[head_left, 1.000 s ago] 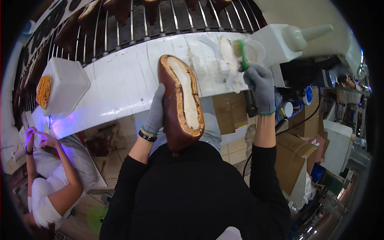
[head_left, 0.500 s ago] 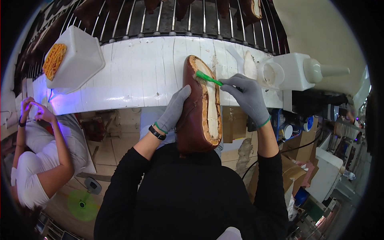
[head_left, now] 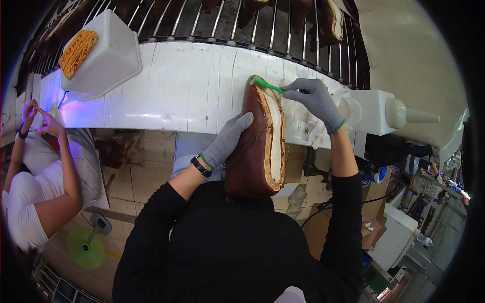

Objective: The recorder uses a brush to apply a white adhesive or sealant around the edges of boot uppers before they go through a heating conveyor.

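While my left hand (head_left: 226,139) is gripping the brown shoe (head_left: 247,161) by its side, holding it across the table's (head_left: 177,86) near edge, my right fingers (head_left: 293,91) are pinching the green brush (head_left: 268,85), its head meeting the shoe's far end. White bottle (head_left: 371,111) sitting by the right edge.
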Demonstrator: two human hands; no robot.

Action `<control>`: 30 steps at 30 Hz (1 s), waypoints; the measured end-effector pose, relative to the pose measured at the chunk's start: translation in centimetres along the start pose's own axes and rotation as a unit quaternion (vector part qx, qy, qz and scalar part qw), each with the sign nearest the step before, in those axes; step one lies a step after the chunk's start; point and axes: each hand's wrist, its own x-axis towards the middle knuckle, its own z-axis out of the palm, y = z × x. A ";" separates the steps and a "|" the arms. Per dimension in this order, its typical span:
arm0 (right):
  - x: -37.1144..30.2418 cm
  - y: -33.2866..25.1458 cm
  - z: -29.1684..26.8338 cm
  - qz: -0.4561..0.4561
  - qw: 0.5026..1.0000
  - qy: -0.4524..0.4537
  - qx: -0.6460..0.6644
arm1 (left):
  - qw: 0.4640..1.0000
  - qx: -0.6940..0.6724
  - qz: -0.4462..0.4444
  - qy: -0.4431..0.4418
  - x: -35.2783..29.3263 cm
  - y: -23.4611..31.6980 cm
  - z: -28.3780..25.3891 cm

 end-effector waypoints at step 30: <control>-10.5 -5.2 -0.8 0.043 0.995 -0.060 0.070 | 1.000 -0.027 -0.006 0.011 -0.1 1.1 1.4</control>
